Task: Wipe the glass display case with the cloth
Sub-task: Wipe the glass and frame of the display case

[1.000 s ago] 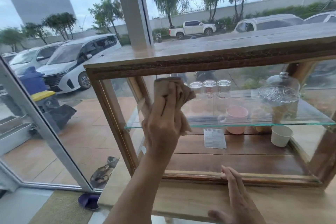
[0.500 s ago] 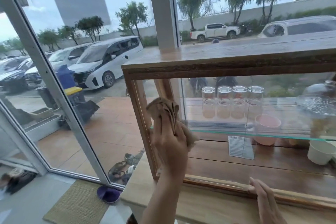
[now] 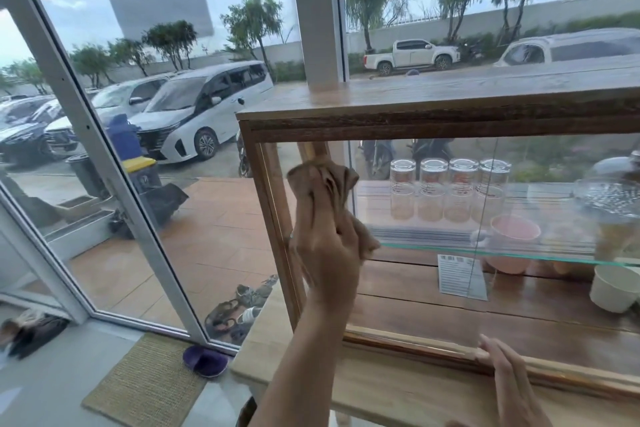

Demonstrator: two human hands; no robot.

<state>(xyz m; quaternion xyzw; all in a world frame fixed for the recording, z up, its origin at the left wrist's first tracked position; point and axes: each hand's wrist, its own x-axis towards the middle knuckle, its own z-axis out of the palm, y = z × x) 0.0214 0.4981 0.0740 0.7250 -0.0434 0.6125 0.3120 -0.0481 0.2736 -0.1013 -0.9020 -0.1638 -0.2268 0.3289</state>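
Head view: red measuring marks on four upturned glasses (image 3: 450, 189) and print on a paper card (image 3: 460, 276) are too blurred to read. Centre frame, the left hand (image 3: 325, 250) grips a bunched tan cloth (image 3: 325, 184) against the glass display case (image 3: 415, 121) near its left post. The right hand (image 3: 509, 378), open, fingers flat, rests on the case's lower rail. The case stands on a pale wooden counter (image 3: 398, 392) beside windows facing parked cars.

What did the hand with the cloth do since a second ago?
The left hand slid the cloth leftward across the glass display case to its left edge. It kept gripping the cloth; the right hand stayed on the bottom frame. The glasses inside didn't move.
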